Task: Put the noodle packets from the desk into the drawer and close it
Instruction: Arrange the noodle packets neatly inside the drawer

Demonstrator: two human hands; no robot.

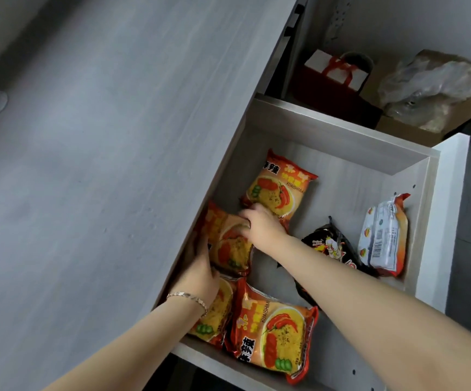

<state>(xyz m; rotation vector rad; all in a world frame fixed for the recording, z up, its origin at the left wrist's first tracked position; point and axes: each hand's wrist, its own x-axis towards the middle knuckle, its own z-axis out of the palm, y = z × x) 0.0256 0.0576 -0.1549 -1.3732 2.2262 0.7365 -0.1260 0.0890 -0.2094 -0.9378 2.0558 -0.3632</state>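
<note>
We grip one orange noodle packet [228, 241] with both hands inside the open drawer [338, 134]: left hand [200, 272] curled on its near-left edge, right hand [259, 224] pinching its far end, long axis running away from us.

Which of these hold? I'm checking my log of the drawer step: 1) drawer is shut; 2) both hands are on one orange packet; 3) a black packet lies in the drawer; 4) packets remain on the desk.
1) False: the drawer is open.
2) True: the left hand and right hand hold one orange packet.
3) True: the black packet lies inside.
4) False: the visible desk holds none.
</note>
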